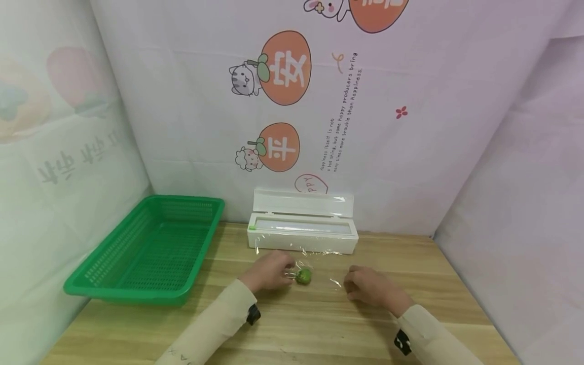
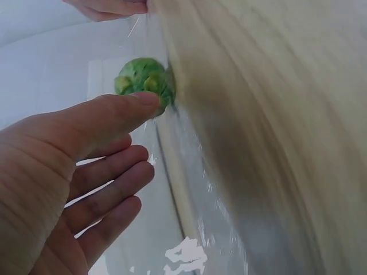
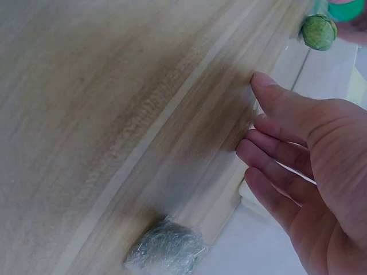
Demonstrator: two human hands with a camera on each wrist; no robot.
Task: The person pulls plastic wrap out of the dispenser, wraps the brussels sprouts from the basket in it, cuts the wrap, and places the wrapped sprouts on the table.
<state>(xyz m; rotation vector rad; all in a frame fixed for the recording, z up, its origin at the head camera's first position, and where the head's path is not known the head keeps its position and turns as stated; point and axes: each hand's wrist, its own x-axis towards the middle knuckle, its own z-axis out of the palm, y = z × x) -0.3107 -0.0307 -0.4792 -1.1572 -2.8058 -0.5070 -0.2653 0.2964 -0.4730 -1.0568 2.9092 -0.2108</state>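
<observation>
A small round green vegetable [image 1: 303,276], resembling a Brussels sprout, sits on the table among glints of clear plastic film [image 1: 335,283]. My left hand [image 1: 270,271] is just left of it, with loosely bent fingers. In the left wrist view, the thumb of the left hand [image 2: 86,149] overlaps the vegetable [image 2: 140,73]; contact cannot be told. My right hand [image 1: 370,286] is near the film's right side, its thumb apart from the bent fingers in the right wrist view. Behind, a white film box [image 1: 303,242] has its lid raised.
At the left stands a green plastic basket [image 1: 132,292]. The right wrist view shows a bundle wrapped in clear film [image 3: 166,247] on the wooden table [image 1: 296,329]. Printed white cloth [image 1: 191,126] rises behind and along both sides.
</observation>
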